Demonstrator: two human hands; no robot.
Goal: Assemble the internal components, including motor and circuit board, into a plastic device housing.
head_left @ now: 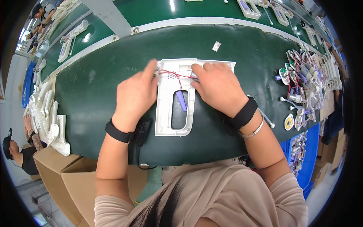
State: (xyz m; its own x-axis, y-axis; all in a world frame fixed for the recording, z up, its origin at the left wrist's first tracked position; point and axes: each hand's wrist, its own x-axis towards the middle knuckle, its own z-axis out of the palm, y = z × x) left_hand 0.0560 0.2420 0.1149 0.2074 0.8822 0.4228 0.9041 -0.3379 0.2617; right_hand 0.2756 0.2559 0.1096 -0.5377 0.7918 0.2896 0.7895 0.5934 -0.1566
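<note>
A white plastic housing half [163, 109] with a looped handle lies on the green table in front of me, its inside facing up. My left hand [135, 92] is at its upper left corner, fingers bent around a small part I cannot make out, the index finger pointing away from me. My right hand [219, 87] lies over the upper right arm of the housing. Its thumb and fingers close on a small silvery motor [193, 75], mostly hidden. Red wires [172, 72] run between both hands, and a purple battery [181, 100] hangs from them over the handle opening.
A small white piece [216, 46] lies farther back. Wired motor and circuit board assemblies [302, 75] are heaped at right, above a blue bin [315, 159]. White housings [47, 109] pile up at left beside a cardboard box [72, 176]. A white tube [266, 118] lies beside my right wrist.
</note>
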